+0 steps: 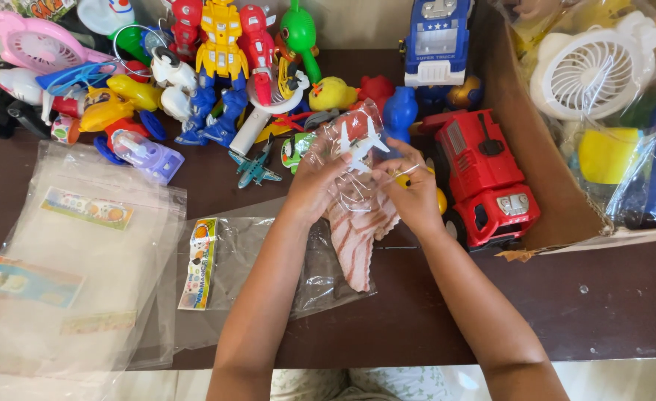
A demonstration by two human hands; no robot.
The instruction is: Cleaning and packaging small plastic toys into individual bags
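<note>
My left hand (315,182) and my right hand (411,186) both grip a clear plastic bag (340,137) above the dark table (602,297). Inside the bag sits a small white toy airplane (361,146) with red trim. The left hand pinches the bag's left side, the right hand its right side close to the plane. A red-and-white striped cloth (356,238) hangs just beneath the hands.
A red toy fire truck (484,178) stands right of my hands, beside a cardboard box (525,141) of bagged toys and a white fan (591,70). Many plastic toys crowd the table's back. A teal toy plane (254,169) lies left. Clear bags (83,245) cover the front left.
</note>
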